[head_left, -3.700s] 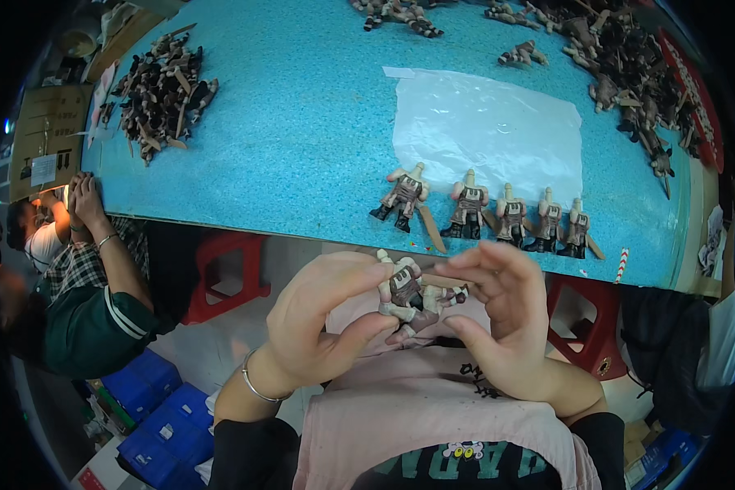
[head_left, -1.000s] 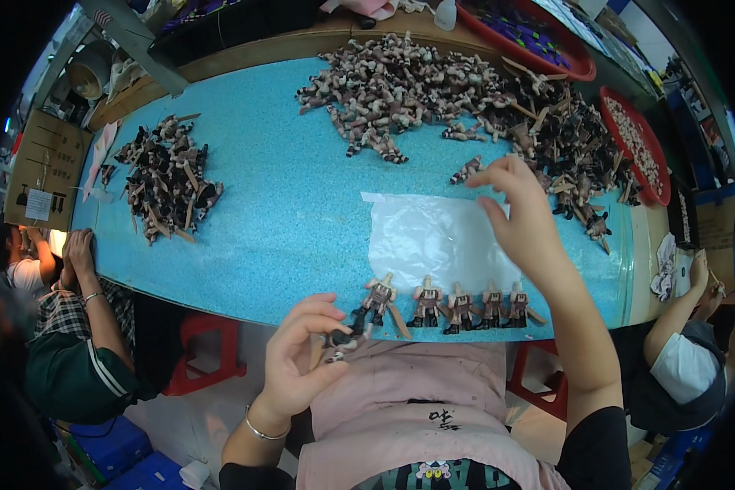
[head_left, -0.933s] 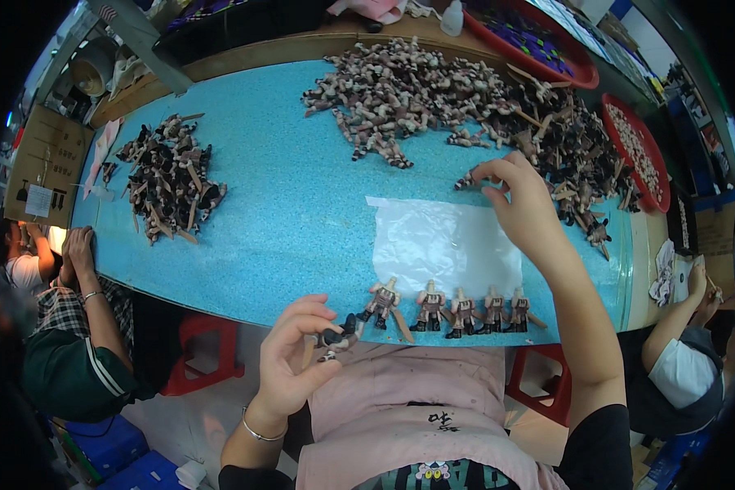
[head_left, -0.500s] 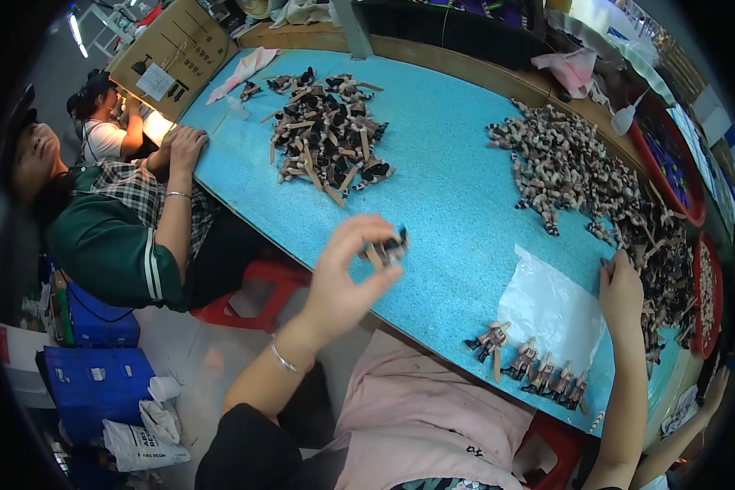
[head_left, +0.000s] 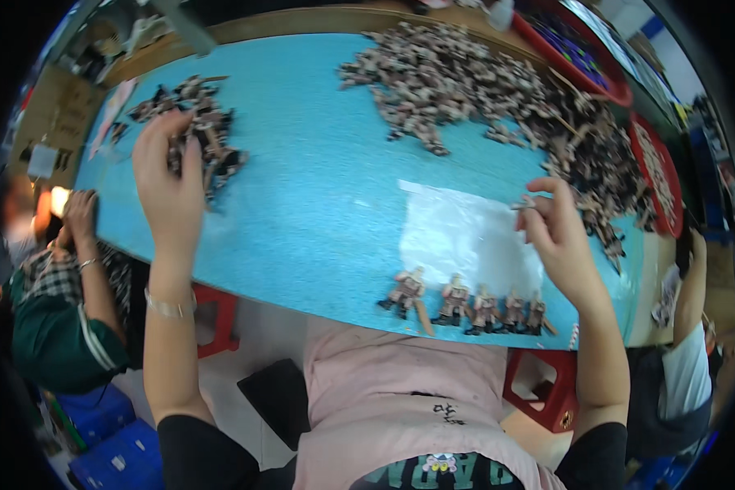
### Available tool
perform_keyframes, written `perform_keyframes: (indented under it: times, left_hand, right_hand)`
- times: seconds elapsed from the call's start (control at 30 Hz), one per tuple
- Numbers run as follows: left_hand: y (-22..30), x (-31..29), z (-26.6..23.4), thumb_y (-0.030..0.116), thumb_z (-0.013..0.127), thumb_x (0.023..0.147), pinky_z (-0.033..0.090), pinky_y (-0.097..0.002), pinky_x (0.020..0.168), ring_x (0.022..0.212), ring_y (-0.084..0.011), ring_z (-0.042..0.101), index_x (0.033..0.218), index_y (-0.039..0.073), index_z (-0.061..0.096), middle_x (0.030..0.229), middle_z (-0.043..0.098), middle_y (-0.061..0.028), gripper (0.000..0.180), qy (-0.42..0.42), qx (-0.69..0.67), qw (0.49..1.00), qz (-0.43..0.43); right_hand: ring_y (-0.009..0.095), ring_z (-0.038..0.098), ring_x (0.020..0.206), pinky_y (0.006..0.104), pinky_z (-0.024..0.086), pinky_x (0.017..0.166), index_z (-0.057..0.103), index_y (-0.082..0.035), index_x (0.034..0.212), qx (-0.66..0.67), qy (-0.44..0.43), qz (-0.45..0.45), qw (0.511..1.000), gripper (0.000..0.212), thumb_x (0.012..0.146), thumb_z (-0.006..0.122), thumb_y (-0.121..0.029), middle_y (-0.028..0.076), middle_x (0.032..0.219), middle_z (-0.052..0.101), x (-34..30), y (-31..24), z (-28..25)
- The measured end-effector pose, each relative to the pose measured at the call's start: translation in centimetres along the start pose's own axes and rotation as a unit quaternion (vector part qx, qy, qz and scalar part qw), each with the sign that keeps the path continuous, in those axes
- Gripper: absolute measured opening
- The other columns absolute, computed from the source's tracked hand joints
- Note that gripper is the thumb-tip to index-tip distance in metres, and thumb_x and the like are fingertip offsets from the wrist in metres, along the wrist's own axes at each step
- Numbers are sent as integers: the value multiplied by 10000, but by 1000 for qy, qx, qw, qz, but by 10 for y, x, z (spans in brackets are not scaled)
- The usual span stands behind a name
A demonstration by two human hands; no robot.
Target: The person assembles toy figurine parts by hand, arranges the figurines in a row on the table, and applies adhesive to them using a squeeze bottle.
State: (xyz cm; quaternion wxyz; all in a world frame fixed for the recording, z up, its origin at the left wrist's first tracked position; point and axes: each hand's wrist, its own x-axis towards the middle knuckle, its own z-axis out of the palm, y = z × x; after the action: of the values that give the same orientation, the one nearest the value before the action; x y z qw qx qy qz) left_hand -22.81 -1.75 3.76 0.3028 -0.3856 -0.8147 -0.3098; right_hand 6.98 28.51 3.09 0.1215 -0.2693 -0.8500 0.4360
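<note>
My left hand (head_left: 167, 175) is over the left heap of toy figures (head_left: 212, 135). Its thumb and index finger are curved and apart, with dark figures showing between them. My right hand (head_left: 557, 233) is raised at the right edge of a clear plastic bag (head_left: 465, 233), closed on a small pale piece (head_left: 523, 205) whose kind I cannot make out. Along the bag's near edge lies a row of several toy soldier figures (head_left: 483, 309) in beige with black boots. A flat brown stick (head_left: 425, 317) rests beside the leftmost ones.
A large heap of pale figure parts (head_left: 441, 82) covers the back right, running into darker figures (head_left: 592, 163). Red trays (head_left: 674, 216) stand beyond them. A co-worker's hands (head_left: 80, 216) rest at the left table edge; another person's arm (head_left: 692, 282) is at the right.
My left hand has gone from the table's middle, where it held a figure with a stick, to the left heap. The right hand has lifted off the table with the pale piece. The view has turned right.
</note>
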Motion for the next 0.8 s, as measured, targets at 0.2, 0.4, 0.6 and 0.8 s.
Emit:
perform_keyframes:
  times: [0.2, 0.4, 0.6, 0.8]
  left_hand:
    - [147, -92, 2, 84, 705, 730, 398, -473, 993, 1182, -348, 512, 1239, 38, 551, 1280, 532, -155, 534, -343, -262, 895, 110]
    - [157, -107, 12, 67, 704, 681, 404, -459, 987, 1182, -364, 505, 1306, 10, 488, 1319, 496, -185, 663, -378, -292, 871, 109]
    - [152, -105, 12, 34, 668, 693, 416, -446, 974, 1172, -357, 507, 1291, -5, 493, 1291, 505, -190, 624, -382, -267, 876, 127]
    - [139, -101, 2, -48, 661, 688, 448, -429, 942, 1135, -369, 529, 1259, -16, 500, 1230, 522, -196, 594, -378, -271, 882, 82]
  right_hand:
    - [197, 604, 698, 308, 476, 655, 590, 10, 982, 14, -71, -3, 997, 119, 878, 617, -43, 113, 814, 634, -6, -1, 6]
    - [310, 602, 810, 366, 484, 686, 659, 7, 892, -104, -24, -110, 988, 97, 804, 667, -34, 140, 860, 597, -12, 8, 13]
    - [323, 600, 782, 364, 488, 684, 654, 2, 899, -146, -6, -139, 980, 90, 811, 650, -17, 150, 864, 600, -15, 8, 15]
    - [135, 579, 688, 268, 474, 620, 613, 12, 1013, 172, -8, 26, 985, 124, 919, 584, -63, 69, 862, 640, -35, -4, 10]
